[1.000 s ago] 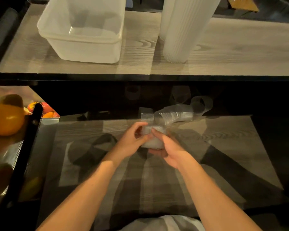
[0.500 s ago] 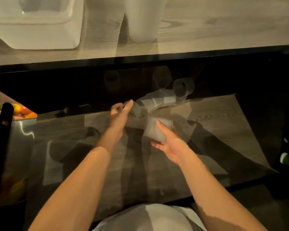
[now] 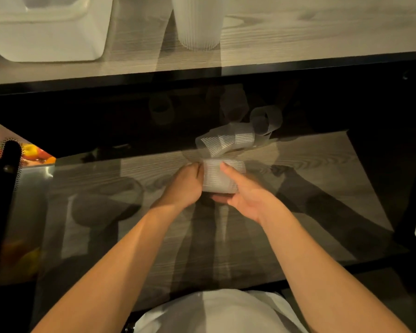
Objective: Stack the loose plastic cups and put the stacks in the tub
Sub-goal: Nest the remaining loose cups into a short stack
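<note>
Back from its reach, the left hand [image 3: 186,185] pinches the cup stack [image 3: 220,176] that the right hand [image 3: 245,195] cradles above the table [image 3: 310,169]. It seems slightly skewed; ridged cups could jam. The tub [image 3: 46,32] waits beyond.

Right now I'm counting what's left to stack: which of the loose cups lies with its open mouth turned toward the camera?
The far-right cup, behind the ribbed pile: its round rim faces us. The piled ones show their ribbed sides.
</note>
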